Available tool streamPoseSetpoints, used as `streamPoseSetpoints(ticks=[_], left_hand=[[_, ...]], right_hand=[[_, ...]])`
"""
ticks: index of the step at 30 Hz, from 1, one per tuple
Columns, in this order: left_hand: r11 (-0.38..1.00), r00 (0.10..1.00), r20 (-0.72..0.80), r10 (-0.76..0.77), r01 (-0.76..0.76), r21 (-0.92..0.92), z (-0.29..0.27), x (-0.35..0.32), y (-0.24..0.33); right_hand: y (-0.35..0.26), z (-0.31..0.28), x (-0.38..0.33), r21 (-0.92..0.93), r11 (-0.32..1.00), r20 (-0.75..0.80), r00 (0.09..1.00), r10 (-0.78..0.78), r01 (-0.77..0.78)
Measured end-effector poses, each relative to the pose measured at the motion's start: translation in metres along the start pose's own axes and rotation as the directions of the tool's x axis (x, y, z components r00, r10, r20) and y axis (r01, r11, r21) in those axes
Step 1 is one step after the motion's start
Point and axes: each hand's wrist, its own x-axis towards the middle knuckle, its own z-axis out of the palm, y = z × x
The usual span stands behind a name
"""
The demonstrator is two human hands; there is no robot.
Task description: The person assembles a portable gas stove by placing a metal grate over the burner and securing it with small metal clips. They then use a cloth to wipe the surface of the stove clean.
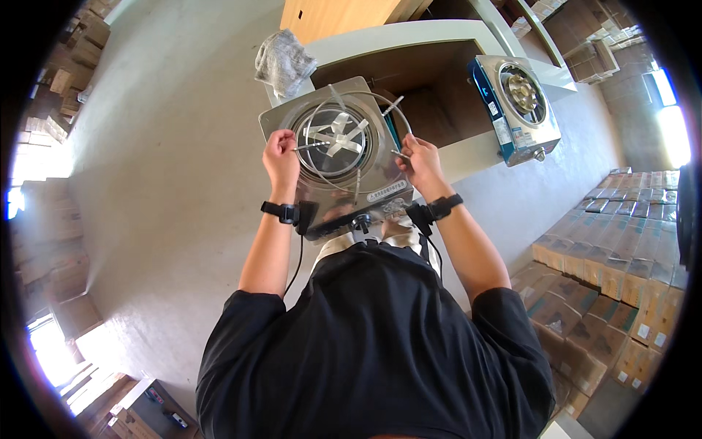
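Observation:
A wire pot support (393,106), a thin metal ring with several short prongs, is held tilted above a single-burner gas stove (322,199). My left hand (280,159) pinches a prong on its left side. At the right, my right hand (421,162) has its fingers closed on the ring near another prong. Below the ring, bright silvery strips (340,136) cross over the round burner opening. The stove's shiny steel top faces up, and its black knob (362,223) points toward me.
A second stove (521,102) with a brass-coloured burner stands on the right of a white bench frame (409,33) with a brown recess (431,91). A crumpled grey cloth (284,62) lies at its left corner. Stacked cardboard boxes (599,249) stand at the right.

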Motion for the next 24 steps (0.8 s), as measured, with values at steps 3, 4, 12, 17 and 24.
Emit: streamPoseSetpoints(ticks=[3,4,12,17,24], left_hand=[[0.806,0.924,0.079,-0.375,0.367,-0.464,-0.022,-0.009,0.016],[0.772,0.895,0.119,-0.43,0.432,-0.466,-0.025,-0.013,0.028],[0.975,0.976,0.018,-0.217,0.216,0.056,-0.036,-0.026,-0.011],[0.965,0.99,-0.04,-0.135,0.141,0.221,-0.037,-0.028,0.009],[0.969,0.998,-0.054,-0.014,0.027,0.246,-0.033,-0.031,0.002]], right_hand=[[0.005,0.025,0.01,-0.114,0.993,-0.007,1.0,0.008,-0.009],[0.0,0.036,0.002,-0.101,0.995,0.044,0.999,-0.022,0.026],[0.008,0.061,0.023,-0.362,0.921,0.146,0.985,-0.095,0.142],[0.003,0.052,0.02,-0.642,0.616,0.427,0.88,-0.206,0.456],[0.005,0.031,0.005,-0.636,0.289,0.599,0.694,-0.4,0.715]])
